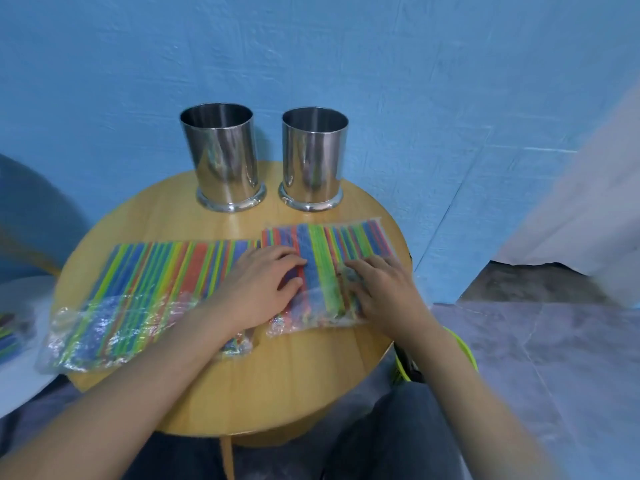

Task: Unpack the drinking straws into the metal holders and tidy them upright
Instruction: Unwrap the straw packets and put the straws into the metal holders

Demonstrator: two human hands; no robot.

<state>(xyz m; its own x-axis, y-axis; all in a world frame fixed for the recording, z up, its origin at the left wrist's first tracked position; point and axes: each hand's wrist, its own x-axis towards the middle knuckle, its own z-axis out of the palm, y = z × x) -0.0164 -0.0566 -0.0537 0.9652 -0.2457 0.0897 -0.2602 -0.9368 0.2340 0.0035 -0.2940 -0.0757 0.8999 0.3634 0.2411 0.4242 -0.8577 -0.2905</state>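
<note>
Pressing the right straw packet [323,242], left hand [263,289] and right hand [381,289] show spread grips.

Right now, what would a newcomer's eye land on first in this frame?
Two clear packs of brightly coloured drinking straws lie flat across the round wooden table: the left pack and the right pack, on which the left hand and right hand rest. Behind them two shiny metal holders, the left holder and the right holder, stand upright side by side, no straws showing in them.

Left grip [263,289], right grip [381,289]: palms down
</note>
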